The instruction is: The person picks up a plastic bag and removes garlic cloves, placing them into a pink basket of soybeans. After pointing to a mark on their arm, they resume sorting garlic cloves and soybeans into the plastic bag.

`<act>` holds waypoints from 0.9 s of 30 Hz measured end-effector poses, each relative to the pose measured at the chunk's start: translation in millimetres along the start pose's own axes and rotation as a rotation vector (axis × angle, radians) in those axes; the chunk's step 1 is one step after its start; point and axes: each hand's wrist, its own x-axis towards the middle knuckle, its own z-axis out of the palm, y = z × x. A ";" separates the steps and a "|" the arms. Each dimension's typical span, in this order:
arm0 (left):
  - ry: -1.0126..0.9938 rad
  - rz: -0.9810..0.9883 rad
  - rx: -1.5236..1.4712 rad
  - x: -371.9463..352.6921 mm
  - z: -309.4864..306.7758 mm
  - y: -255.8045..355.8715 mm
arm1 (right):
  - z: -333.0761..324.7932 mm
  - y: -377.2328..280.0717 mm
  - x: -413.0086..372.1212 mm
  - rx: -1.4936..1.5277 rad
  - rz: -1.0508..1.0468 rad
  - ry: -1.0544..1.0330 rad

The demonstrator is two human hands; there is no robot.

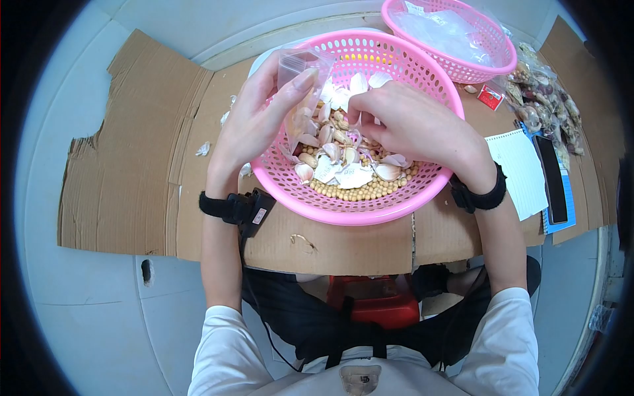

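Observation:
My left hand [254, 122] is closed on a clear zip bag [322, 64], which hangs over the left side of a large pink basket [360, 215]. Inside the basket lie garlic cloves [387, 172], peanuts [343, 137], soybeans [356, 193] and torn pieces of white paper [354, 177]. My right hand [413, 124] reaches in from the right, its fingers curled down and pressed together among the cloves and peanuts. I cannot tell what is between those fingertips, as the hand hides them.
Behind stands a second pink basket [456, 74] with clear plastic bags [446, 33]. To the right are a small red box [490, 97], filled bags [545, 99], a spiral notebook [518, 171] and a black phone [551, 179]. Cardboard [132, 152] covers the table.

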 end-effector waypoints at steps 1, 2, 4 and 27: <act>0.000 0.003 0.001 0.0 0.0 0.0 | 0.6 2.0 0.2 -0.006 -0.025 -0.017; 0.000 0.003 0.001 0.0 0.1 -0.1 | -0.1 1.4 0.2 -0.006 -0.024 -0.017; 0.005 0.004 0.008 -0.2 0.0 -0.5 | -2.0 -0.7 0.7 -0.016 -0.022 -0.027; -0.107 -0.027 0.171 -0.3 -0.2 0.4 | -5.9 3.5 13.4 0.165 -0.032 0.479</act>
